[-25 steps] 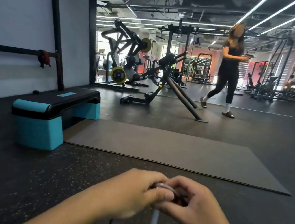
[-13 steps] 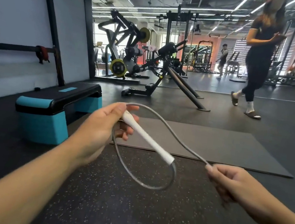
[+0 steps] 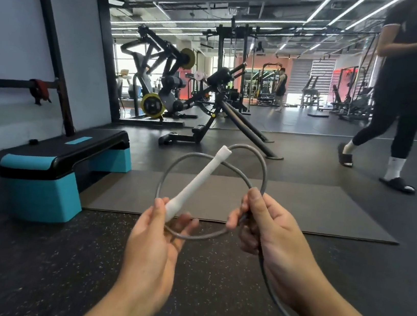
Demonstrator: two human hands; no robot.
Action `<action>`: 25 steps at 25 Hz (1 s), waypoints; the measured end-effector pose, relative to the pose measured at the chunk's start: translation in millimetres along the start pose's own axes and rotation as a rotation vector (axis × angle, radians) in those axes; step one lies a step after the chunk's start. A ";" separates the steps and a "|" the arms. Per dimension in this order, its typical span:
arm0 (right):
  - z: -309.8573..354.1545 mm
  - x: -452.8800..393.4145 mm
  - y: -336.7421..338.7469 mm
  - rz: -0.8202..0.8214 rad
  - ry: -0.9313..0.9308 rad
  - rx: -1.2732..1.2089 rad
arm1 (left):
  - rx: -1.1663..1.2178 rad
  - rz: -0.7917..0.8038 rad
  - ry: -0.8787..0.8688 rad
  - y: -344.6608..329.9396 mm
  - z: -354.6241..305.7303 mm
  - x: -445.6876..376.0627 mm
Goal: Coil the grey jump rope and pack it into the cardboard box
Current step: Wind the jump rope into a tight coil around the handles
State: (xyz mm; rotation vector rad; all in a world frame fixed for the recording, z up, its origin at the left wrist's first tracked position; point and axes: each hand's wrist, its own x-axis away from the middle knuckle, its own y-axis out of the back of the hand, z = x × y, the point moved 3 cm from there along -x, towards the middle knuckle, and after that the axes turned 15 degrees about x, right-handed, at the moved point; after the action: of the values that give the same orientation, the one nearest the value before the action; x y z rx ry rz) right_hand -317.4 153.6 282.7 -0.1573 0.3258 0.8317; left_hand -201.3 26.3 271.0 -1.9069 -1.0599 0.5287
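**One loop of rope between my two hands**

I hold the rope point(image 3: 260, 162) in front of me, above the dark speckled floor point(image 3: 26, 266); my left hand point(image 3: 155, 241) is closed on the lower end of the white handle point(image 3: 199, 180), with the thumb on one side and the fingers curled under it; the handle points up and to the right, tilted, and its top end crosses the grey loop. My right hand point(image 3: 271, 236) is closed on the rope, pinching it between thumb and fingers where two strands come together; from this hand the rope makes one round loop, up and over to the left, then down and under the handle and back to the right. The rest of the rope goes down from my right hand, along the inside of my forearm, and leaves the picture at the bottom right; I cannot see its other end.

Behind the loop a grey mat point(image 3: 302, 206) lies on the floor; to the left is a black and teal step point(image 3: 62, 164), near the wall; farther back are gym machines point(image 3: 174, 86); a person in black point(image 3: 404, 91) walks at the right.
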 end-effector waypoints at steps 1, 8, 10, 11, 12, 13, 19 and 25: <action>2.4 -0.7 3.2 0.013 -0.001 0.026 | -0.063 0.032 0.017 7.3 -1.3 -1.9; 20.1 -6.0 18.7 0.056 -0.002 0.176 | -1.004 0.500 -0.067 -3.4 -39.2 -20.9; 26.8 -8.8 22.8 0.081 0.001 0.214 | -1.069 0.554 -0.045 -15.8 -42.6 -27.6; 28.5 -9.5 24.2 0.096 -0.002 0.240 | -1.126 0.564 -0.085 -22.0 -43.4 -31.1; 29.1 -9.9 25.3 0.109 -0.007 0.270 | -1.193 0.574 -0.143 -27.3 -43.2 -34.3; 29.5 -9.6 26.7 0.116 -0.014 0.299 | -1.226 0.592 -0.182 -31.2 -42.1 -35.0; 42.0 -12.9 44.1 0.166 -0.024 0.511 | -0.924 0.668 -0.073 -46.9 -31.5 -31.8; 62.8 -24.1 60.3 0.300 -0.006 0.741 | -0.788 0.735 0.220 -65.6 -30.8 -29.8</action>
State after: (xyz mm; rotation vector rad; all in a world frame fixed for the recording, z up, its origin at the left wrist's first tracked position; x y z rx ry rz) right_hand -363.6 193.5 349.4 0.5980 0.6410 0.9545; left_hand -226.9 3.8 341.6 -2.9954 -0.3938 0.2825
